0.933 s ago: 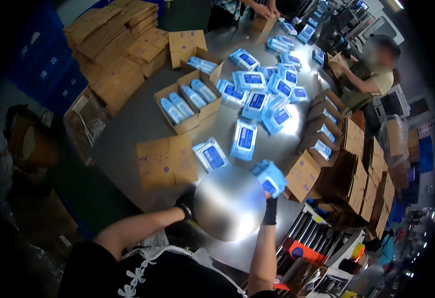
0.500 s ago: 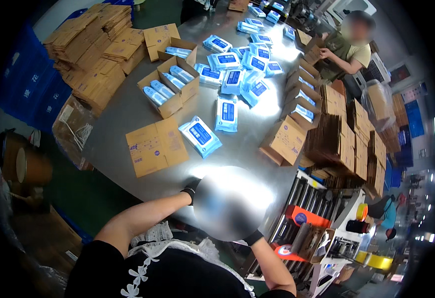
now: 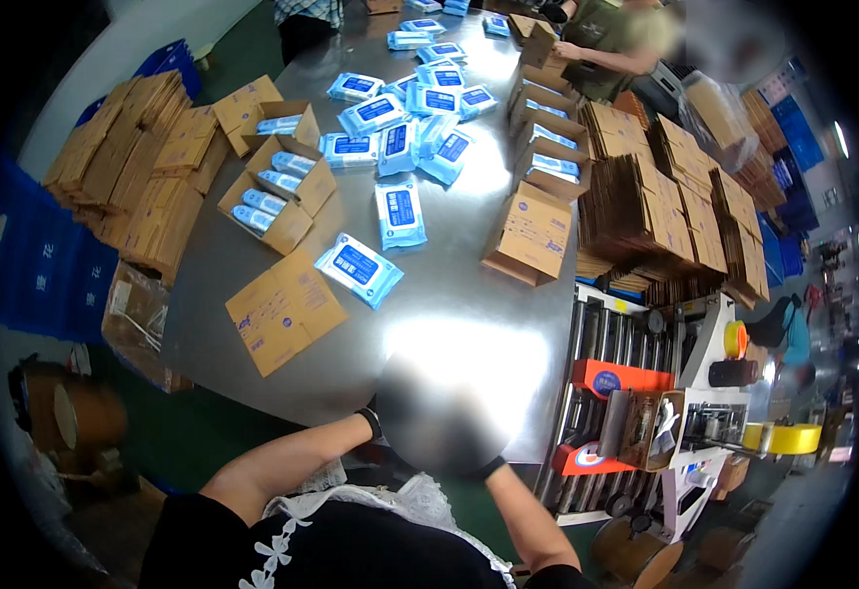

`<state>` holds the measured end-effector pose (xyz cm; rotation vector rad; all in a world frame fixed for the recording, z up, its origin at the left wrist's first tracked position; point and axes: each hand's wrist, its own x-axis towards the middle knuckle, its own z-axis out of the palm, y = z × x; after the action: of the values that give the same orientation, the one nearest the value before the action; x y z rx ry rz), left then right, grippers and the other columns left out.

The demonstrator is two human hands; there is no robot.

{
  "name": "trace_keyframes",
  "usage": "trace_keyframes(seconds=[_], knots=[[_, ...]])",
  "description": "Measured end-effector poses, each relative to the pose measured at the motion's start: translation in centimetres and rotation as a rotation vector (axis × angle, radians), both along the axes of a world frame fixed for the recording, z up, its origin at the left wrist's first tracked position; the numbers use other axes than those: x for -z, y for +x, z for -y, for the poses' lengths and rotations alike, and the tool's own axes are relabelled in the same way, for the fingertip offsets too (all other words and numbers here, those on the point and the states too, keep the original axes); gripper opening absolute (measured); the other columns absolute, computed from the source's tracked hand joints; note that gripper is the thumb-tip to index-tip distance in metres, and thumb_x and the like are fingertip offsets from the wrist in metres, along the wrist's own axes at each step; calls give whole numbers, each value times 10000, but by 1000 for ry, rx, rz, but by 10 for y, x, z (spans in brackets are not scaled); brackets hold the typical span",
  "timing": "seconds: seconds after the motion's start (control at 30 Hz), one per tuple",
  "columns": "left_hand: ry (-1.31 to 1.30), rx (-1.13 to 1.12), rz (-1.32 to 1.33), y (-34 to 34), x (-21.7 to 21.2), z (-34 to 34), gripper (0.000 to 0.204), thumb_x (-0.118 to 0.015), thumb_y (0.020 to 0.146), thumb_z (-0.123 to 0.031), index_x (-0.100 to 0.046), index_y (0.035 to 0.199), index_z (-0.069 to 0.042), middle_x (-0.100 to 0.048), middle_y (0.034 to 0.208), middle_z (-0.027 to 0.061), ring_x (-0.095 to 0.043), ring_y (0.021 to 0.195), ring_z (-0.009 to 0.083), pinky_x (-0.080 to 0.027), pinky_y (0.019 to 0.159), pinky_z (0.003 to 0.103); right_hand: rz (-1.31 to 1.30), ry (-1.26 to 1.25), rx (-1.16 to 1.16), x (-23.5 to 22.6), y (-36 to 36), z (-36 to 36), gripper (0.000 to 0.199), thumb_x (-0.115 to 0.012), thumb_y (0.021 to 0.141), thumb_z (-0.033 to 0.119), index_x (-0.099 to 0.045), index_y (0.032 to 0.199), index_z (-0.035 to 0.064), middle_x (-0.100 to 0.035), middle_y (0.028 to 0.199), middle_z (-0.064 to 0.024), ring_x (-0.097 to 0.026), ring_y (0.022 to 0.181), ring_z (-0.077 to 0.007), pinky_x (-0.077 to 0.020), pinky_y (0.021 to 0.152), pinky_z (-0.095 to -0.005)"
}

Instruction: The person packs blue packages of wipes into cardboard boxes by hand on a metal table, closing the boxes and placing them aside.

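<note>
My left hand [image 3: 397,402] and my right hand [image 3: 476,447] are close together over the near edge of the steel table [image 3: 282,388]. Dark cuffs show at both wrists, but a round blur covers the fingers and anything between them. The nearest wet wipes pack [image 3: 359,270], blue and white, lies flat beyond my hands. Left of it is a flattened cardboard box [image 3: 285,312]. Another wipes pack [image 3: 400,214] lies farther out, in front of a loose heap of wipes packs [image 3: 398,145].
An open carton [image 3: 287,228] with wipes packs stands at left. A row of cartons [image 3: 530,234] lines the right edge, beside stacked flat cardboard [image 3: 636,211]. A roller conveyor with a tape machine [image 3: 626,378] is at right. A co-worker's hand [image 3: 567,51] is at a far carton.
The view has turned, so the table and its packs sit farther left. A light blue patch seen between my blurred hands before no longer shows. The co-worker remains by the far carton.
</note>
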<state>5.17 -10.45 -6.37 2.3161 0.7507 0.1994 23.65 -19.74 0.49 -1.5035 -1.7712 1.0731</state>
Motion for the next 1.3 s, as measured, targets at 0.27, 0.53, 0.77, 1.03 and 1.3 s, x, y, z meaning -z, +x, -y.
trace_keyframes(seconds=[0.27,0.53,0.77,1.03,1.3], knots=[[-160,-160,-83,1,35,-22,400,-664,813,-299,-519,1049,-11,-566,1042,134,-561,930,275,-446,820,383,247,79,-150,64,-4,-44,287,-693,780,249,-637,1010,87,-638,1005,-115,-612,926,-248,-475,852,-371],[-416,6,121,70,33,7,268,-641,811,-300,-645,885,-43,-612,1118,135,-585,935,226,-455,838,385,632,55,192,21,30,0,688,-686,740,464,-465,1308,145,-495,1283,-114,-445,1221,-306,-191,1062,-598],[132,-1082,72,-95,40,-114,418,-637,736,-165,-537,1111,-9,-581,1065,214,-548,1012,364,-433,891,441,722,36,573,66,193,97,758,-651,700,236,-359,1370,35,-392,1382,-194,-376,1275,-364,-307,1061,-422],[4,-864,-571,-254,27,-222,919,-881,435,-400,-505,1213,-88,-537,1205,165,-534,1108,323,-441,939,432,-144,-185,512,124,-15,15,527,-621,830,177,-453,1291,-13,-481,1295,-185,-498,1165,-292,-392,993,-411],[-402,-707,-257,-221,53,-105,540,-765,635,-306,-494,1033,-62,-599,883,167,-604,858,315,-477,749,404,123,-365,716,118,-188,-92,482,-697,773,361,-558,987,-48,-594,949,-261,-582,931,-351,-471,800,-456]])
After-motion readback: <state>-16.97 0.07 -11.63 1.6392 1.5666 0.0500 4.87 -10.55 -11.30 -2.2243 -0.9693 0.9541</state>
